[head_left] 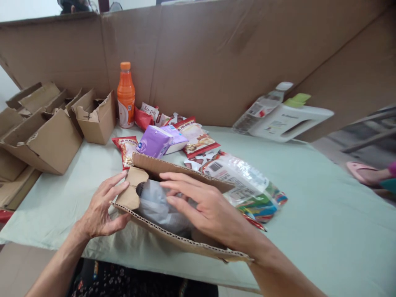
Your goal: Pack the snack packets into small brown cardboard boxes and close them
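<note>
A cardboard box (185, 243) lies in front of me on the cloth-covered table, its top uncovered. Inside it is a greyish, translucent plastic bag (161, 210); I cannot make out its contents. My left hand (105, 206) grips the box's left end, thumb at the near edge and fingers by the small end flap (128, 189). Over the bag, my right hand (198, 202) reaches in with its fingers stretched out. Its fingertips are at the bag, and its wrist crosses the box's right end.
Cardboard boxes (58, 140) stand at the left. An orange bottle (126, 99), purple tissue packs (154, 142), red snack packets (199, 136) and a clear printed bag (238, 177) lie beyond. A clear bottle (260, 107) and white jug (281, 123) lean against the cardboard wall (216, 62).
</note>
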The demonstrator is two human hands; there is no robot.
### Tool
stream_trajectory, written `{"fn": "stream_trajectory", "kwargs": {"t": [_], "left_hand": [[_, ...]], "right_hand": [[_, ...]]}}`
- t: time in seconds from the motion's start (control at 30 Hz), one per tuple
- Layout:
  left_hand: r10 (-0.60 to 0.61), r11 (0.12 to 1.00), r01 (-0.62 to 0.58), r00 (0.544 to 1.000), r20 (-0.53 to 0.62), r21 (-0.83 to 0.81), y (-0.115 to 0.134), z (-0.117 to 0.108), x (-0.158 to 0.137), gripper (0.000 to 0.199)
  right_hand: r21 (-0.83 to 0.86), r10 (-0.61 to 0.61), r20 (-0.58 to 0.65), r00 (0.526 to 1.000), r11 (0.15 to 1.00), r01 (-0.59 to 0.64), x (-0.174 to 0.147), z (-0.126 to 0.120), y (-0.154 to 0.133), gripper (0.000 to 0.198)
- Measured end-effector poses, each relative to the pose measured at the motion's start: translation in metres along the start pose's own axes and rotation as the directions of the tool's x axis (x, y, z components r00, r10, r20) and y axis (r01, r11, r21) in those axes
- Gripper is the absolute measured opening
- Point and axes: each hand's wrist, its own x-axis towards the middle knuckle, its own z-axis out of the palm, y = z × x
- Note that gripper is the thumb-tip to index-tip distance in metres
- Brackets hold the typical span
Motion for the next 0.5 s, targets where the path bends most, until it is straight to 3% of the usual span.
{"fn": "stream_trajectory", "kwargs": {"t": [0.1,0.3,0.4,0.5], "left_hand": [[0.001,1.000,-0.001,1.000,0.002,-0.017,0.000,0.001,-0.001,0.067],[0.027,0.999,-0.027,1.000,-0.002,0.033,0.000,-0.002,0.006,0.066],[0.085,0.995,-0.085,0.996,0.021,0.048,0.000,-0.004,0.013,0.068],[0.089,0.995,-0.091,0.995,0.032,0.044,0.001,-0.004,0.017,0.068]], "right_hand": [[-0.057,-0.043,-0.121,0.992,0.998,0.037,-0.018,-0.015,0.004,0.023],[-0.191,-0.036,-0.282,0.959,0.981,-0.019,-0.055,-0.038,0.018,0.019],[-0.215,-0.017,-0.255,0.967,0.976,-0.039,-0.059,-0.039,0.018,0.019],[-0.229,-0.037,-0.120,0.992,0.973,0.008,-0.048,-0.036,0.014,0.024]]}}
